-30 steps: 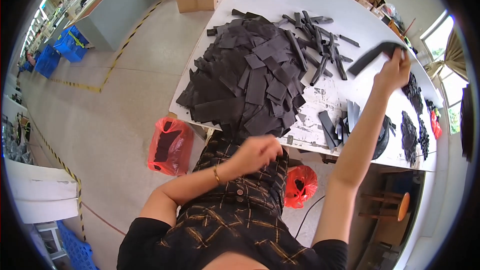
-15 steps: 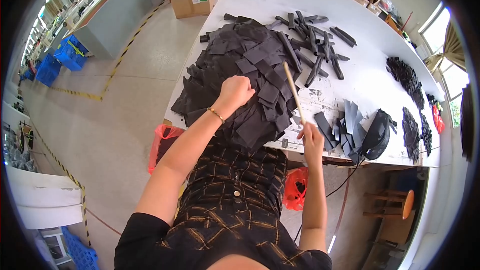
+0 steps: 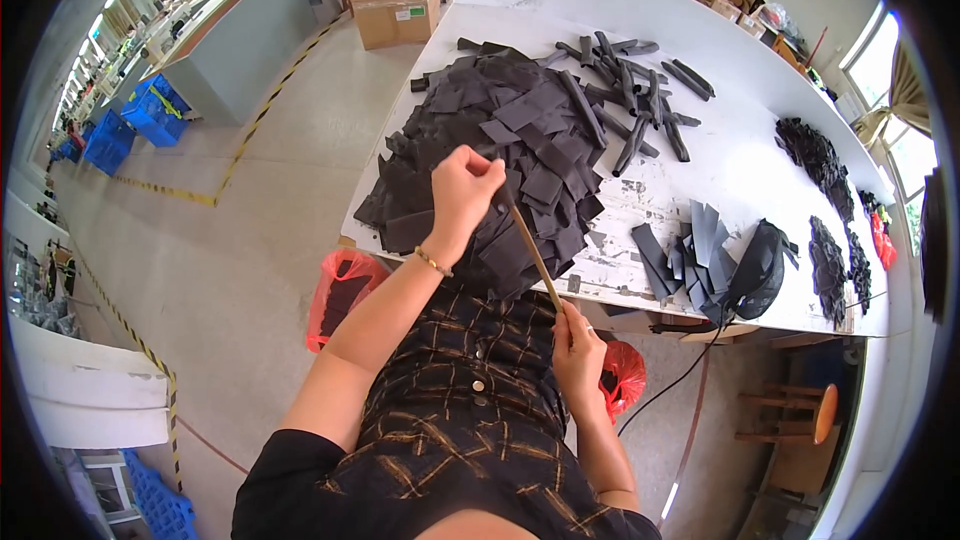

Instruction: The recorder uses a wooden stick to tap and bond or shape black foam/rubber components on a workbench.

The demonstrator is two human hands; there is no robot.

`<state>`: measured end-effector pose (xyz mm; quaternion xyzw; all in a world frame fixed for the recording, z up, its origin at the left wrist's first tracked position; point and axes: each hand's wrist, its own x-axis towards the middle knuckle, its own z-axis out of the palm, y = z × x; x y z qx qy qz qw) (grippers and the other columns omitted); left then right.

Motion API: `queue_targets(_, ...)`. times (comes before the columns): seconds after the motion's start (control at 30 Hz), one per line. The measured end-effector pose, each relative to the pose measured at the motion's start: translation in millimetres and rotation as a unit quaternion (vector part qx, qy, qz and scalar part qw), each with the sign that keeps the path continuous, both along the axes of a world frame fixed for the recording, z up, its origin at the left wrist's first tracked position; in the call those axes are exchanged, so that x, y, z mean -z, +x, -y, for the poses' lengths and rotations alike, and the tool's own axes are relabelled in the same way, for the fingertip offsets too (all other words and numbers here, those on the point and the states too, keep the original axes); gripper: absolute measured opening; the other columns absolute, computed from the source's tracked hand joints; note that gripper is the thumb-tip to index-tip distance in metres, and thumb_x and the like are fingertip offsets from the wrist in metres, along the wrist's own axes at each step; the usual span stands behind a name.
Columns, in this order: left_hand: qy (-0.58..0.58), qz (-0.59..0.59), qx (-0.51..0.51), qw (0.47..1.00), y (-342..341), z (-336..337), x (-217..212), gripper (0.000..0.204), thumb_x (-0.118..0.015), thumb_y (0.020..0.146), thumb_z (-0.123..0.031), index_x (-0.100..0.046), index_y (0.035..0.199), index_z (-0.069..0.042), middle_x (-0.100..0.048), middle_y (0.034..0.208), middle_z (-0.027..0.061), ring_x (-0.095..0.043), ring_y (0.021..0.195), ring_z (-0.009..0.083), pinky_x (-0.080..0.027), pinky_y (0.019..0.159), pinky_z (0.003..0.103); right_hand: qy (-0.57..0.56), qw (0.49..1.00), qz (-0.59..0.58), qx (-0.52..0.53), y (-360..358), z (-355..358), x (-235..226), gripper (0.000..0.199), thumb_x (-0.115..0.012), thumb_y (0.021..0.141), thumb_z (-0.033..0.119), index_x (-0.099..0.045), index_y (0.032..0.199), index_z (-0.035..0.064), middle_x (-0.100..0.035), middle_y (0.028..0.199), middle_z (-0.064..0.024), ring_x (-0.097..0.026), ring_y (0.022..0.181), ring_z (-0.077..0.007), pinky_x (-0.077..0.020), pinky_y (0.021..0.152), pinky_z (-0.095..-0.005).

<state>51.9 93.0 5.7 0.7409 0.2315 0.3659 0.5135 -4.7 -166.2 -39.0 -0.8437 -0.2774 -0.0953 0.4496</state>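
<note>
Left hand (image 3: 463, 187) nearer, gripping stick (image 3: 530, 252)

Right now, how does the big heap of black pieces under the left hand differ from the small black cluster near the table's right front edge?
The big heap is broad, made of many flat overlapping sheets; the small cluster holds only a few strips, fanned out. The left hand is over the big heap; no hand is near the small cluster. Both are black and lie on the white table.

Brown cardboard box (image 3: 397, 2) on floor
</note>
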Motion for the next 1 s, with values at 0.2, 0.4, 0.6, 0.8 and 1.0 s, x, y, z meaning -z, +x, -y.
queue_targets(0.2, -0.044, -0.03, 0.141, 0.989, -61, 69, -18, 0.028, -0.079, 0.078, -0.018, -0.056, 0.072, -0.003, -0.057, 0.06, 0.0026, -0.054, 0.056, 0.0081, -0.046, 0.053, 0.026, 0.069, 0.994, -0.08, -0.03, 21, -35, -8, 0.03, -0.051, 0.096, 0.004, -0.058, 0.125, 0.0037, -0.065, 0.073, -0.0118, -0.064, 0.062, -0.0184, -0.0489, 0.058, -0.031)
queue_targets(0.4, -0.481, 0.121, 0.272, 0.825, -65, 40, -2, 0.033, -0.067, 0.092, -0.027, -0.059, 0.106, 0.001, -0.065, 0.083, 0.0108, -0.067, 0.077, 0.0229, -0.055, 0.073, 0.035, 0.097, 0.971, -0.179, -0.126, 10, -51, -2, 0.03, -0.051, 0.094, 0.001, -0.059, 0.123, 0.002, -0.062, 0.07, -0.0067, -0.06, 0.062, -0.0128, -0.0468, 0.057, -0.0278)
queue_targets(0.6, -0.516, 0.207, 0.173, 0.813, -60, 43, 12, 0.035, -0.066, 0.093, -0.032, -0.064, 0.098, 0.002, -0.063, 0.067, 0.009, -0.064, 0.058, 0.0225, -0.054, 0.056, 0.035, 0.098, 0.98, -0.159, -0.065, -6, -68, 3, 0.017, -0.055, 0.095, 0.008, -0.056, 0.111, 0.0021, -0.063, 0.072, -0.0152, -0.065, 0.062, -0.0277, -0.0489, 0.057, -0.0361)
queue_targets(0.8, -0.456, 0.237, 0.144, 0.846, -55, 6, 8, 0.028, -0.065, 0.095, -0.027, -0.066, 0.094, 0.001, -0.05, 0.052, 0.0002, -0.04, 0.036, 0.0061, -0.024, 0.034, 0.021, -0.046, 0.981, -0.139, -0.126, -40, -19, 16, 0.009, -0.056, 0.096, 0.011, -0.055, 0.102, 0.0043, -0.06, 0.076, -0.0252, -0.061, 0.068, -0.0448, -0.0468, 0.055, -0.0451)
queue_targets(1.0, -0.518, 0.181, 0.2, 0.811, -49, 21, 5, 0.036, -0.06, 0.097, -0.035, -0.066, 0.097, 0.001, -0.047, 0.05, -0.0019, -0.039, 0.036, 0.0068, -0.027, 0.036, 0.023, -0.055, 0.988, -0.095, -0.108, -55, 19, 1, 0.007, -0.054, 0.097, 0.006, -0.057, 0.094, 0.0016, -0.054, 0.058, -0.0081, -0.053, 0.048, -0.0156, -0.0425, 0.047, -0.03)
